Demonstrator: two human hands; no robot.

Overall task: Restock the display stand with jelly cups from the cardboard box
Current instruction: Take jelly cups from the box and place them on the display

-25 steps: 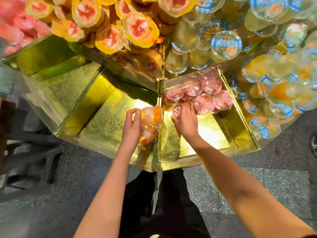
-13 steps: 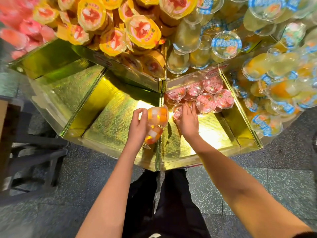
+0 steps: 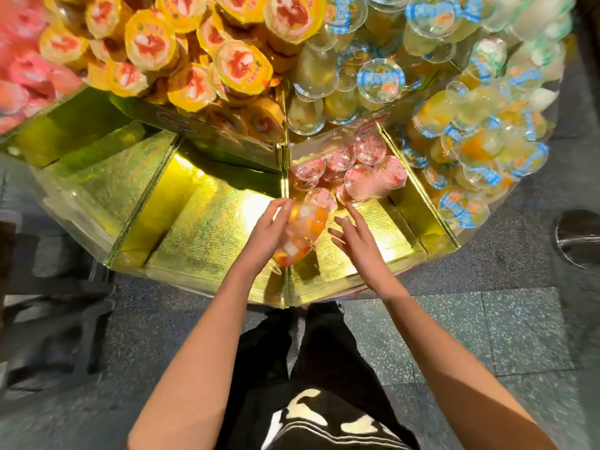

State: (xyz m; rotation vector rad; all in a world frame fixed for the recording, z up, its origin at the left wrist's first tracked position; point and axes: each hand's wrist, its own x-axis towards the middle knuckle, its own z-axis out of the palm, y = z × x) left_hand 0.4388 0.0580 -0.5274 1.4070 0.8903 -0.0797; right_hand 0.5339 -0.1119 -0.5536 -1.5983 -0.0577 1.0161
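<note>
Head view showed the left hand [image 3: 263,236] with its fingers curled round two jelly cups [image 3: 303,230], clear rounded plastic tubs packed with orange jelly and white cubes. The pair sat end to end, their shared long axis slanting from near-left to far-right, over the upright divider [image 3: 285,177] between two bins of the display stand [image 3: 207,228]. Which ends carried the lids could not be told. The right hand [image 3: 357,243] hovered just beside them, fingers straight and spread, holding nothing. The stand's bins were wedge-shaped and lined with crinkled, glossy gold foil. Pink-lidded cups [image 3: 358,177] lay heaped at the back of the right bin, round and transparent. Above them were piled yellow-lidded cups [image 3: 242,68] with many-sided rims and blue-banded clear cups [image 3: 380,78]. Speckled terrazzo floor [image 3: 454,336] lay below.
</note>
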